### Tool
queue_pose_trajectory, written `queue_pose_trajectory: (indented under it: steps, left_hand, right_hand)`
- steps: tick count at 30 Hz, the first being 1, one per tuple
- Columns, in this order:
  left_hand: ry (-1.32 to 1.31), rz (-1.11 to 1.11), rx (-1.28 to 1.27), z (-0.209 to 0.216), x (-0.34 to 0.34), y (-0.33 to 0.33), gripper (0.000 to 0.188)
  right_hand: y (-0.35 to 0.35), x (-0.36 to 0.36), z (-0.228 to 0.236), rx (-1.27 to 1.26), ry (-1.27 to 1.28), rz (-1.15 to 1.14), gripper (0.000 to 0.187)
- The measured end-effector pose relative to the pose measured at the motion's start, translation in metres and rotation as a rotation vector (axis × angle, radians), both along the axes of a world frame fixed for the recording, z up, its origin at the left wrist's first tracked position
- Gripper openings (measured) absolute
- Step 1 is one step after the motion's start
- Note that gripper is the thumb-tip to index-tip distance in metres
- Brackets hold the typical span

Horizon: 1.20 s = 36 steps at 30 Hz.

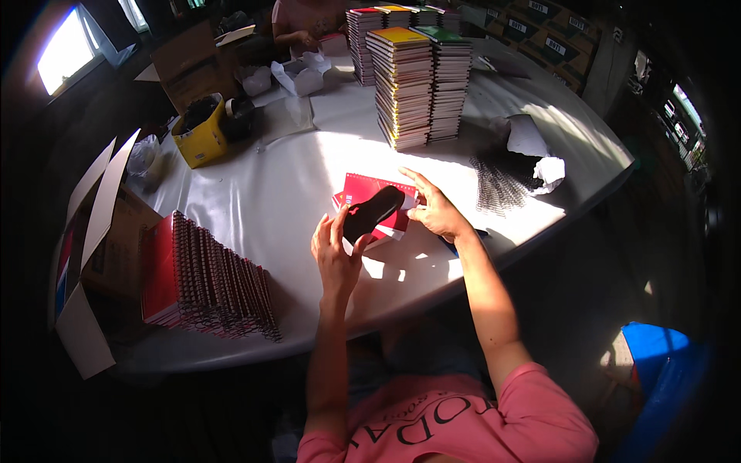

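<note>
A red notebook [370, 187] with punched holes along its far edge lies in front of me in a patch of sunlight, over other sheets or covers. My left hand [336, 251] grips its left side, fingers curled and thumb spread along the near edge. At the right side, my right hand [438, 212] holds the edge near the thumb, its index finger stretched toward the far corner. A very dark elongated shape [372, 214] crosses the notebook between my hands; I cannot tell whether it is a thing or shadow.
Spiral-bound red notebooks [208, 278] lean in a row at left, beside an open carton [116, 231]. Tall notebook stacks [401, 92] stand beyond my hands. Black wire spirals [498, 184] lie at right. A yellow container [199, 139] sits far left; a person [309, 23] is across the table.
</note>
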State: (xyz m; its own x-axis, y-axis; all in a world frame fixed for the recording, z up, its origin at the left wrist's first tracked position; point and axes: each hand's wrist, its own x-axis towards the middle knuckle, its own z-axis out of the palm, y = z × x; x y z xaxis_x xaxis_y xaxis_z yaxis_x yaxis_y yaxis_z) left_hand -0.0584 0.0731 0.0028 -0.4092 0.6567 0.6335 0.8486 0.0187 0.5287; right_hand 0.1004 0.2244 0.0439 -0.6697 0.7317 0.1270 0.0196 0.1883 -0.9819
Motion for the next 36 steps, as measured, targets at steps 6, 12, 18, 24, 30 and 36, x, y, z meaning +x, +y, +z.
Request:
queue_pose_trajectory:
  steps: [6, 12, 18, 24, 30, 36]
  left_hand:
    - [-0.195, 0.165, 0.107, 0.028, -0.013, -0.077, 0.024]
    - [0.032, 0.448, -0.282, 0.008, -0.016, -0.089, 0.039]
    - [0.225, 0.053, -0.179, 0.045, 0.074, -0.056, 0.048]
    - [0.352, 0.056, -0.141, 0.005, 0.069, -0.021, 0.026]
    - [0.303, -0.012, 0.02, 0.026, 0.055, -0.045, 0.029]
    - [0.492, 0.046, -0.064, -0.004, 0.044, -0.063, 0.049]
  right_hand:
    - [-0.01, 0.029, 0.011, 0.057, 0.371, -0.336, 0.036]
    - [-0.064, 0.06, 0.001, -0.012, 0.431, -0.075, 0.053]
    - [-0.085, 0.055, -0.025, -0.123, 0.076, 0.164, 0.058]
    - [0.068, 0.092, -0.006, 0.492, -0.438, -0.469, 0.065]
    - [0.143, 0.095, -0.018, 0.618, -1.08, -0.52, 0.051]
    - [0.138, 0.102, 0.021, 0.71, -1.184, -0.435, 0.041]
